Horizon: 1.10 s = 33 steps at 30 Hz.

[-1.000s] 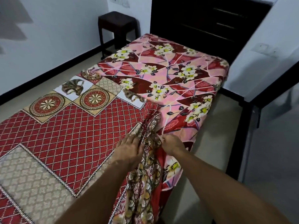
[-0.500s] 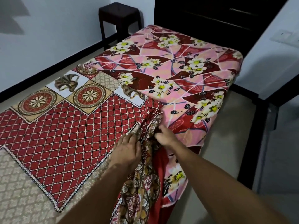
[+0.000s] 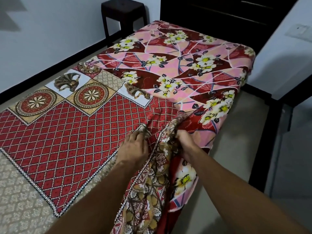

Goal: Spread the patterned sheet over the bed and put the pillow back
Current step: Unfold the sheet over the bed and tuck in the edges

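Observation:
A red, diamond-patterned sheet [image 3: 70,132] with medallion squares covers the near half of the bed. The far half shows a pink floral cover [image 3: 185,68]. At the bed's right edge the patterned sheet is bunched into folds [image 3: 162,125] and hangs down the side. My left hand [image 3: 133,147] pinches a fold of that sheet from the left. My right hand [image 3: 184,141] grips the bunched edge from the right. No pillow is in view.
A dark stool [image 3: 121,12] stands by the white wall beyond the bed's far left corner. A dark headboard [image 3: 224,16] rises behind the bed. A dark frame [image 3: 270,125] stands on the floor to the right, with a strip of floor [image 3: 233,157] between.
The bunched fold has been drawn a little farther along the bed's right edge, and both hands have shifted with it. The view has tilted slightly.

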Each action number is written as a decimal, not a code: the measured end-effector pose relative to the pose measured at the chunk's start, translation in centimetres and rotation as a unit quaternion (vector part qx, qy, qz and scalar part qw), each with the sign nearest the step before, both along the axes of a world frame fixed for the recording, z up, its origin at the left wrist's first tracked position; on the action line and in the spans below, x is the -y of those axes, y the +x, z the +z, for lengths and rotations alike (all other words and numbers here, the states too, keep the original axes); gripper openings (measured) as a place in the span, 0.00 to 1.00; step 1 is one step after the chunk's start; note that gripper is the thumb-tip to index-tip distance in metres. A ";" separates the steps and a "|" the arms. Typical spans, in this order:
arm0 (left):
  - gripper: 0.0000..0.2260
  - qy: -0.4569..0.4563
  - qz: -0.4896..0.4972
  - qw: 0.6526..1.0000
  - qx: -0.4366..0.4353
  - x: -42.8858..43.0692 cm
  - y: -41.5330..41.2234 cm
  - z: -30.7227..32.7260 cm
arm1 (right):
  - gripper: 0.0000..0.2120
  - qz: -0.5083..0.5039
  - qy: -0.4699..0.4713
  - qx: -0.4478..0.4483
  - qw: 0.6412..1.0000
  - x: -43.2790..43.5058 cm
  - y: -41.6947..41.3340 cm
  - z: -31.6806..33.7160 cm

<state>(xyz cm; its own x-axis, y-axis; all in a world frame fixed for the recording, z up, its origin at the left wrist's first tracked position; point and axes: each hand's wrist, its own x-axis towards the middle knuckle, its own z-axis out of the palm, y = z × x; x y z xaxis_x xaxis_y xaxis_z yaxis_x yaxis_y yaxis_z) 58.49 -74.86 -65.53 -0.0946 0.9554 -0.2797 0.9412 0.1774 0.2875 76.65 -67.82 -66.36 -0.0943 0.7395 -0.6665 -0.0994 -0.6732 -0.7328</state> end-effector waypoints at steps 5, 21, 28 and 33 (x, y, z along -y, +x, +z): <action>0.24 -0.018 -0.045 0.999 -0.018 0.5 1.2 0.4 | 0.19 -0.160 0.032 -0.204 0.965 1.7 6.7 0.9; 0.27 -0.012 -0.132 0.990 -0.057 1.9 5.4 -1.7 | 0.19 -0.022 -0.015 -0.129 0.991 1.5 16.6 1.5; 0.26 0.001 -0.108 0.993 -0.057 0.7 5.7 -3.3 | 0.23 -0.094 0.008 -0.011 0.995 -2.2 22.0 -2.9; 0.29 -0.004 -0.130 0.988 -0.079 -1.5 6.9 -4.5 | 0.20 -0.233 0.093 0.184 0.950 -4.2 22.4 -4.5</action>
<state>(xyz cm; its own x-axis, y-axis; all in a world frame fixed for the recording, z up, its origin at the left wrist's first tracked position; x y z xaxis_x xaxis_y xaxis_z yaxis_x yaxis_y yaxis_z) 65.41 -73.34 -70.06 0.1114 0.9512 -0.2879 0.9883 -0.0755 0.1328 99.04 -63.58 -70.90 0.4874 0.7520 -0.4438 -0.0688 -0.4736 -0.8781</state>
